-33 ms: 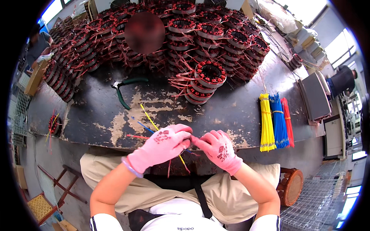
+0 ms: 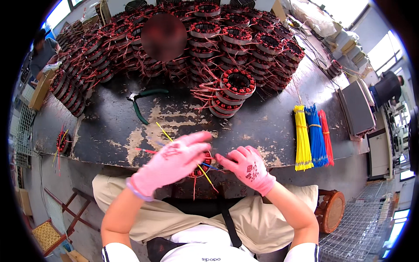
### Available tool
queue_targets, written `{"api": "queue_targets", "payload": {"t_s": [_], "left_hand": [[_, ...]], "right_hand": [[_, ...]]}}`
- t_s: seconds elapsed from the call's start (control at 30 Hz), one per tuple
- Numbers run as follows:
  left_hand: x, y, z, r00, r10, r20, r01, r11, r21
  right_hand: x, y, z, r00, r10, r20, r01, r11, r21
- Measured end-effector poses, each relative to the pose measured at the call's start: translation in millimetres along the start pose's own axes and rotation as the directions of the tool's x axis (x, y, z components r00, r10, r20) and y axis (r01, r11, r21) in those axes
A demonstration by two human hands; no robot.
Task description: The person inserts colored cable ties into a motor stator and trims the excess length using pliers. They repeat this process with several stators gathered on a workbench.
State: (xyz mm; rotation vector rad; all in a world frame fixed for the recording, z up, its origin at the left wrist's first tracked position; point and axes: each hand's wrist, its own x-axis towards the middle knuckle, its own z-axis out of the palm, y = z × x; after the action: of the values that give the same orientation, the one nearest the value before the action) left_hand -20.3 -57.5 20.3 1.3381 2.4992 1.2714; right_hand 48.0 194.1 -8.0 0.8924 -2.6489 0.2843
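A small stator (image 2: 208,160) with red windings sits at the table's near edge, partly hidden by my left hand (image 2: 171,162). Pink gloves cover both hands. My left hand is blurred, its fingers stretched out flat above the stator. To the right of the stator, my right hand (image 2: 248,169) has thumb and forefinger pressed together; anything pinched there is too small to make out. A yellow wire (image 2: 164,131) crosses under my left hand and comes out below. A blue wire (image 2: 210,167) runs toward my right fingertips, and a red wire (image 2: 144,150) sticks out leftward.
Stacked stators (image 2: 238,83) fill the back of the table. Green-handled pliers (image 2: 139,107) lie left of centre. Bundles of yellow wires (image 2: 303,139), blue wires (image 2: 317,137) and red wires (image 2: 325,137) lie at right. Another stator (image 2: 63,142) is at the left edge. Other people are beyond the table.
My left hand has come away from my right fingertips, moving slightly left with its fingers straightened. More of the stator and the blue wire now shows. My right hand has hardly moved.
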Motion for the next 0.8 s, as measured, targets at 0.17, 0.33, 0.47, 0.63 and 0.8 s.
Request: {"api": "queue_targets", "payload": {"t_s": [0.17, 0.33, 0.47, 0.63, 0.8], "left_hand": [[-16, 17, -61, 0.976, -0.017, 0.215, -0.045, 0.959, 0.280], [-31, 2, -39, 0.956, -0.005, 0.292, -0.101, 0.932, 0.347], [-35, -19, -8, 0.986, 0.047, 0.163, -0.101, 0.936, 0.339], [-35, -14, 12, 0.998, -0.061, -0.024, 0.065, 0.883, 0.465], [-36, -8, 17, 0.984, -0.173, 0.037, 0.122, 0.817, 0.564]], "right_hand": [[0, 11, -2, 0.998, -0.045, 0.047, 0.046, 0.999, -0.017], [21, 4, -28, 0.967, 0.250, -0.052, -0.223, 0.926, 0.303], [91, -24, -40, 0.942, 0.333, -0.047, -0.281, 0.858, 0.431], [219, -38, 36, 0.997, 0.075, -0.014, -0.073, 0.990, 0.121], [301, -59, 98, 0.792, 0.442, 0.422, -0.326, 0.889, -0.320]]}}
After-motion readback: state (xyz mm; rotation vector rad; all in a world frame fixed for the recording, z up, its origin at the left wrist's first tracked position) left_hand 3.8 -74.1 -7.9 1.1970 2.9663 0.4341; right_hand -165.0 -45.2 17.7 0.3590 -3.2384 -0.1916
